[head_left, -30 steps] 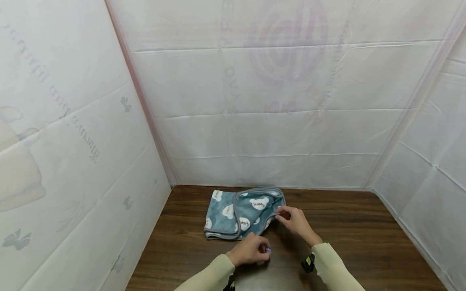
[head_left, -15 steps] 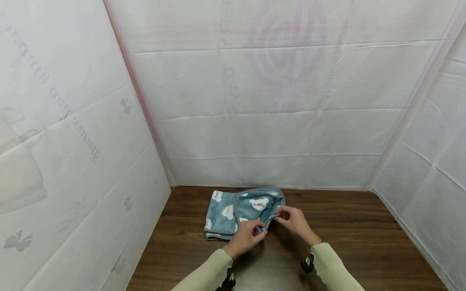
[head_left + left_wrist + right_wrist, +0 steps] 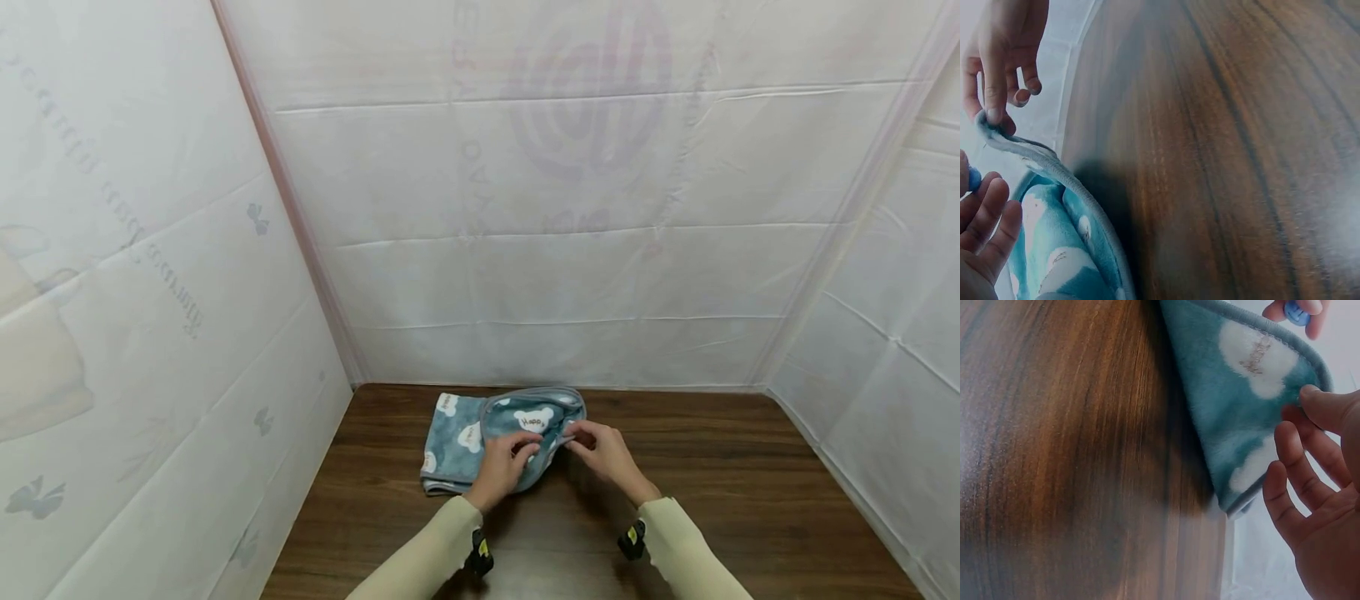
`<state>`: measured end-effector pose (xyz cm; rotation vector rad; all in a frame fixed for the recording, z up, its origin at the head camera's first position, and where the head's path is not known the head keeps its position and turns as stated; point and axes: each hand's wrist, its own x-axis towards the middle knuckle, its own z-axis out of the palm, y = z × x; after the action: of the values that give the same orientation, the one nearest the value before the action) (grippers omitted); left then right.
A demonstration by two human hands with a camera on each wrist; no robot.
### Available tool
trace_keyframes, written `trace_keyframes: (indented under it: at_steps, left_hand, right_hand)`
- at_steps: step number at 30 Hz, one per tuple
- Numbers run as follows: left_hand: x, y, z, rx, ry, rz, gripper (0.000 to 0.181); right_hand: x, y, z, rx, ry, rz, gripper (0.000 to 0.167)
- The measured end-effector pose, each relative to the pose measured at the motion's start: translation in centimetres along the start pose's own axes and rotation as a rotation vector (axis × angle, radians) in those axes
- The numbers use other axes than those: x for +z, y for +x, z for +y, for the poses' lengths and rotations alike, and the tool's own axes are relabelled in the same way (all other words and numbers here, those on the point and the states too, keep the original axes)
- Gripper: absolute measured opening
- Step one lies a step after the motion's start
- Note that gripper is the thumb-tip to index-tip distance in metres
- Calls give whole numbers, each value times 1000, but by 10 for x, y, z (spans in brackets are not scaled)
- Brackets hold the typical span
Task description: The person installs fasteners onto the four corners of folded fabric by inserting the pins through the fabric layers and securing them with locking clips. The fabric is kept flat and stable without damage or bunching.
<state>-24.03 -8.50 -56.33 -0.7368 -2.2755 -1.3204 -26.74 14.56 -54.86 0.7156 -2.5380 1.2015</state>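
Note:
A folded teal blanket (image 3: 452, 433) with white bear-head shapes, "Happy" lettering and grey edging lies near the back of the table. My right hand (image 3: 609, 457) pinches its grey-trimmed edge at the right; in the right wrist view, thumb and forefinger grip the raised flap while the other fingers stay loose. My left hand (image 3: 501, 468) hovers over the blanket's front part, close to the right hand. Between its fingertips is a small round blue object (image 3: 1297, 312) with pale markings, its kind unclear. The blanket's inner layers are mostly hidden.
Dark brown wood-grain table (image 3: 735, 500) spreads around the blanket. White printed sheeting (image 3: 562, 275) rises behind the table, with more on both sides. A black wrist-worn device (image 3: 632, 540) sits at each cuff.
My left hand has moved forward and up from the table in front onto the blanket, carrying the small blue object. The right hand keeps its pinch on the edge, nearly still.

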Motion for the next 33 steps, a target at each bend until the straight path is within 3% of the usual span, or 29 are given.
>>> trace_keyframes:
  at_steps: [11, 16, 33]
  left_hand:
    - [5, 11, -3, -71, 54, -21, 25]
    - [8, 15, -3, -96, 62, -21, 26]
    - [16, 18, -5, -82, 72, -1, 22]
  right_hand:
    - [1, 4, -4, -12, -3, 9, 16]
    - [5, 4, -3, -55, 13, 35, 16]
    - [8, 5, -4, -105, 8, -21, 19]
